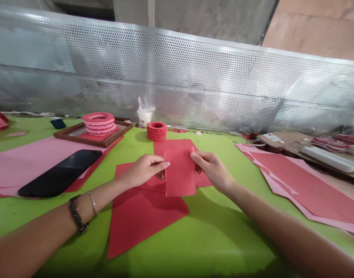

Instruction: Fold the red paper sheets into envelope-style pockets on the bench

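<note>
A small rectangular piece of red paper [180, 175] is held up over the middle of the green table. My left hand [149, 168] pinches its left edge between thumb and fingers. On the opposite side, my right hand [212, 166] grips the upper right edge, thumb in front. Beneath and behind the held piece lie larger red sheets [144, 222], one reaching toward the front of the table. A roll of red scalloped rings [156, 131] stands just behind them.
At the left, a black phone [59, 173] lies on pink sheets [17, 162]. Pink rings [99, 124] are stacked on a brown frame [107, 143]. A white cup [144, 117] stands near the perforated metal screen [223, 81]. Red and pink sheets [310, 183] lie right, beside a white power strip [330, 158].
</note>
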Demonstrator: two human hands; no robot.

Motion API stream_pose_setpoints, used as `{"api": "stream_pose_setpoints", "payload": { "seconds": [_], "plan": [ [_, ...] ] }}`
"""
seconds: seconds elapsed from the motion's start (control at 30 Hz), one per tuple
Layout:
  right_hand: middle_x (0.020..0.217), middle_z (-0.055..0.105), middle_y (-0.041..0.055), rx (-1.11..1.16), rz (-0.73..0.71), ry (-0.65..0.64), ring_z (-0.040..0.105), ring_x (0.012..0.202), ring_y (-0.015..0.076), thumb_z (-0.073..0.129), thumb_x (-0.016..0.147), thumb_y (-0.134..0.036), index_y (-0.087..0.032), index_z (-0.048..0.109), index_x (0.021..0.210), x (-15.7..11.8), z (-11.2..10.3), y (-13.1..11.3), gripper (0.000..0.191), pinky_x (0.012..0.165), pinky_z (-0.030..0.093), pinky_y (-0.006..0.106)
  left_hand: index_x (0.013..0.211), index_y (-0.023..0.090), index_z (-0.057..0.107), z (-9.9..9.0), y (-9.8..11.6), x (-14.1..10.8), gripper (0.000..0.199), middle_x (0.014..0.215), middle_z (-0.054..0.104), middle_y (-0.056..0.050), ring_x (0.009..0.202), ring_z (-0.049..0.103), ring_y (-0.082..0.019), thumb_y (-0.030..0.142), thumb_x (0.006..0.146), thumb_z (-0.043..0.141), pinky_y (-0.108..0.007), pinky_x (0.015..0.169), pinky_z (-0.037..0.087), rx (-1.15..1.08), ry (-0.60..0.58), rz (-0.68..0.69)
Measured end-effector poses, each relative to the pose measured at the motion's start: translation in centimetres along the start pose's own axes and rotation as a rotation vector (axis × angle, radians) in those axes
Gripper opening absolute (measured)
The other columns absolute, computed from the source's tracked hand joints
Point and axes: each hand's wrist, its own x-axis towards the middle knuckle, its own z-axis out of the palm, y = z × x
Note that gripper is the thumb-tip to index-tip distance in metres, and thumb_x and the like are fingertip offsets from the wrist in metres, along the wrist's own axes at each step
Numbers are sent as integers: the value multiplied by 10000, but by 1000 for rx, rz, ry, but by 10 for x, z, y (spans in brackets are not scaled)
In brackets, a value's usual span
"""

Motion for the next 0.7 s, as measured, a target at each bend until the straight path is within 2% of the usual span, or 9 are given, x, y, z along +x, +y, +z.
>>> {"api": "stream_pose_setpoints", "payload": {
  "seconds": [0.3, 0.47, 0.7],
  "plan": [
    [507, 398, -48, 55, 8, -1, 388, 506, 87, 519, 754, -491, -195, 429, 519, 1, 0, 0, 389, 535, 313, 247, 552, 174, 551, 0, 2, 1, 293, 556, 583, 14, 548, 564, -111, 334, 793, 502, -225, 585, 447, -17, -8, 5],
    [517, 399, -45, 55, 7, -33, 408, 490, 88, 446, 782, -574, -201, 409, 540, -1, 3, -1, 446, 514, 339, 248, 547, 172, 563, 0, 0, 2, 300, 536, 583, 9, 539, 556, -117, 337, 792, 508, -232, 583, 436, 13, -33, -2],
    [511, 397, -43, 22, -22, -12, 405, 485, 91, 427, 768, -636, -205, 387, 548, -1, 2, 1, 486, 505, 357, 243, 527, 168, 536, -1, 1, 1, 314, 505, 577, 8, 512, 541, -114, 335, 792, 508, -232, 571, 435, 2, -51, 2]
  ]
}}
